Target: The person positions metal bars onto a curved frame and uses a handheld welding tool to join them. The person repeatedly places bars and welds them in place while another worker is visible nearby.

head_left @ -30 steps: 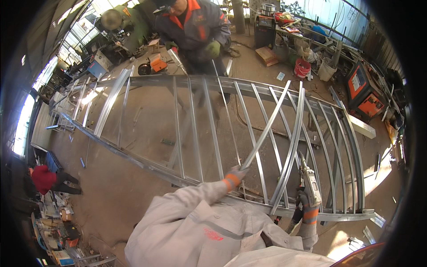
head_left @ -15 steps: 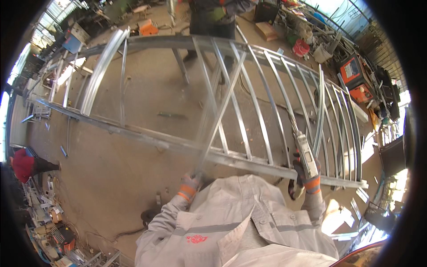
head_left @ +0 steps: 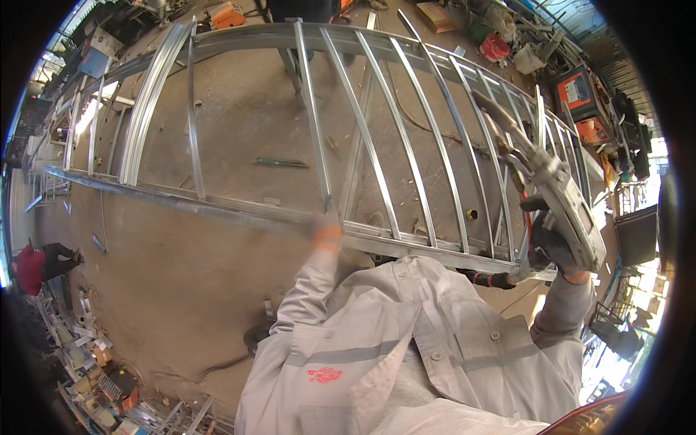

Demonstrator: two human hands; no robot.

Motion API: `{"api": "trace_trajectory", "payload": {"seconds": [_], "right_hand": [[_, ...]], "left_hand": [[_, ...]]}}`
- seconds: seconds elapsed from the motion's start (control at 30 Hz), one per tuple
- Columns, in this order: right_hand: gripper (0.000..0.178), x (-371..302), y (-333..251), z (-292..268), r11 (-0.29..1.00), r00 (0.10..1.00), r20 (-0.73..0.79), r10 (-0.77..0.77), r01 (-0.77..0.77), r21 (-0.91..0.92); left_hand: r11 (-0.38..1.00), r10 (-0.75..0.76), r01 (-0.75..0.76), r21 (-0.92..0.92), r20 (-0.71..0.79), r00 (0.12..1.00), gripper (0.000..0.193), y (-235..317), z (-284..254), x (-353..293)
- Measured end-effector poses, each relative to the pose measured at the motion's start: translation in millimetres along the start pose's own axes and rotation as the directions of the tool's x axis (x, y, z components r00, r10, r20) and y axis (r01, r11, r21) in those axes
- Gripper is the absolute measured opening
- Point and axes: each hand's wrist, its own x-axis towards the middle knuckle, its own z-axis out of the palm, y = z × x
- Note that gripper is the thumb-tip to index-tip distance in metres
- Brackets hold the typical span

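Observation:
My left hand (head_left: 328,226), in a grey glove with an orange cuff and slightly blurred, is closed around the near end of a metal crossbar (head_left: 309,101). This bar spans the frame, its near end at the near rail (head_left: 239,206) and its far end at the curved far rail (head_left: 254,35). On the right, my right hand (head_left: 552,243) grips a bulky grey spot-welding gun (head_left: 569,199) with two long jaws. The jaws reach up-left over the right-hand crossbars. Beyond the far rail, a person (head_left: 304,11) stands, partly cut off by the picture's edge.
Several parallel crossbars (head_left: 417,109) fill the frame's right side; a bundle of bars (head_left: 154,101) lies across its left. A green strip (head_left: 280,162) rests on the floor. An orange-fronted machine (head_left: 578,90) stands far right. Another person (head_left: 43,268) is at far left.
The crossbar in my left hand has swung from a slant across its neighbours to span the rails. The welding gun has been raised and moved right. The far person has shifted left.

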Motion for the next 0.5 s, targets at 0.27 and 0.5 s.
{"api": "trace_trajectory", "payload": {"seconds": [0.27, 0.5], "right_hand": [[0.058, 103.9, 55.7, -8.0, 0.998, 0.987, 0.156, 0.037, -0.044, 0.043], [0.052, 168.3, 101.9, 14.5, 0.981, 0.962, 0.25, 0.109, -0.145, 0.129]], "left_hand": [[0.969, 0.041, -0.045, -0.241, -0.021, 0.999, 0.042, -2.8, 17.1, 29.6], [0.778, 0.199, -0.094, -0.621, 0.102, 0.975, 0.033, -26.1, -12.3, 31.9]]}}
